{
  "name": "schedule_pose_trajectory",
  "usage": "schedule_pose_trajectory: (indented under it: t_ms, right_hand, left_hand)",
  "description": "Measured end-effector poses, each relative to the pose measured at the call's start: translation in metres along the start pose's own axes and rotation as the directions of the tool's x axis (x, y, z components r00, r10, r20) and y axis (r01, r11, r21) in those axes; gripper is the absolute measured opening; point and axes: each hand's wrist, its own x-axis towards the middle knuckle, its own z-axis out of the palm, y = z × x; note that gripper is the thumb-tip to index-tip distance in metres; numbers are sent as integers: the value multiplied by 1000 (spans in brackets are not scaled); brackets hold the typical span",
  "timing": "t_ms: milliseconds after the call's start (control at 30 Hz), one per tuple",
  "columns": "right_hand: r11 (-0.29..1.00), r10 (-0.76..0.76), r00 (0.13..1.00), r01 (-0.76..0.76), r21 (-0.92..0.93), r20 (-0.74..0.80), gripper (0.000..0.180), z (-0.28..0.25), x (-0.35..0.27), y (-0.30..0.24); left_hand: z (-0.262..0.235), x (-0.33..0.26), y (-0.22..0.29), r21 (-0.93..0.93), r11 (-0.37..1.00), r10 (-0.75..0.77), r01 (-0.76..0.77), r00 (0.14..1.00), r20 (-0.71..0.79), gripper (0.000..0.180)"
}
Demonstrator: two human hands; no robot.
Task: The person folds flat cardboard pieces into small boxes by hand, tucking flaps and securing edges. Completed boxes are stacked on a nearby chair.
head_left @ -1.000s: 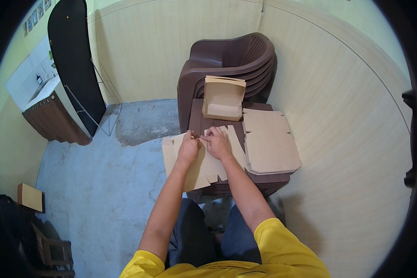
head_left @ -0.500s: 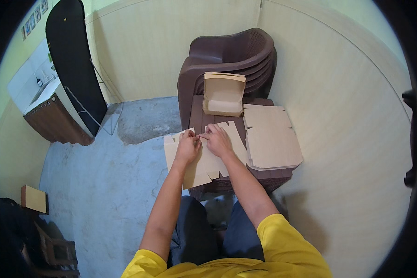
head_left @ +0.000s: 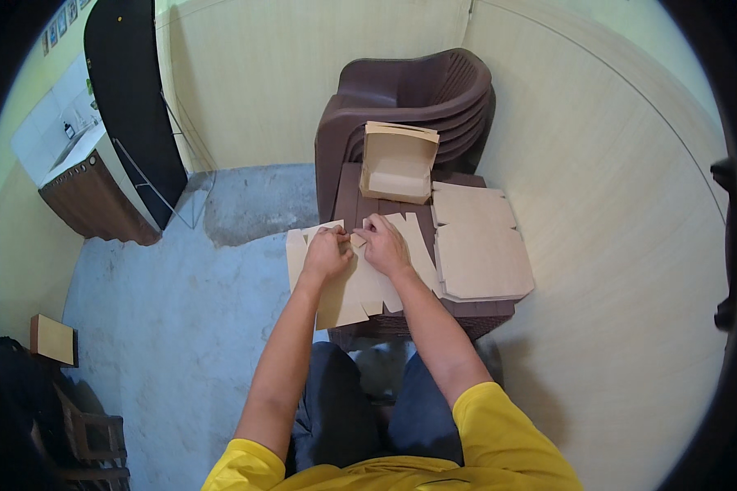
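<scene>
A flat die-cut cardboard blank (head_left: 354,288) with slits and tabs along its edges lies at a slant under both hands, its left part reaching past the brown surface's edge. My left hand (head_left: 327,252) is closed, its thumb and fingers pinching a small flap at the far middle of the blank. Close beside it, my right hand (head_left: 383,247) also pinches that flap with bent fingers. The fingertips hide part of the fold. A formed cardboard box (head_left: 397,170) with its lid up stands just beyond my hands. To the right lies a stack of flat cardboard blanks (head_left: 485,255).
The brown plastic surface (head_left: 349,186) carries the cardboard. Stacked brown plastic chairs (head_left: 413,86) stand behind it, against the wall. A tall black board (head_left: 127,98) leans at the far left near a curtained sink counter (head_left: 98,196). A small box (head_left: 54,339) is at lower left.
My hands stay at the same part of the blank, with a small shift of the fingers. A folded tab shows more plainly by my right fingers. The whole view has shifted slightly.
</scene>
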Motion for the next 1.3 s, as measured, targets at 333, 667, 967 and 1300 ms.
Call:
schedule_pose_trajectory:
  t_ms: [333,667,967,1300]
  right_hand:
    - [969,-3,999,-9,-247,-47,31,-5,-2,-9]
    - [940,90,994,-106,-325,-63,25,-2,-2,-7]
    - [972,159,975,-182,-145,-159,28,-3,-2,2]
    - [851,451,874,-482,-210,-182,31,-13,6,8]
  left_hand:
    - [10,-7,-4,-22,999,44,-45,996,-77,39]
    - [22,-22,13,321,946,62,-49,998,-32,62]
    - [2,-22,39,376,927,-30,10,998,48,69]
    - [-1,-16,43,352,932,-74,85,996,-45,73]
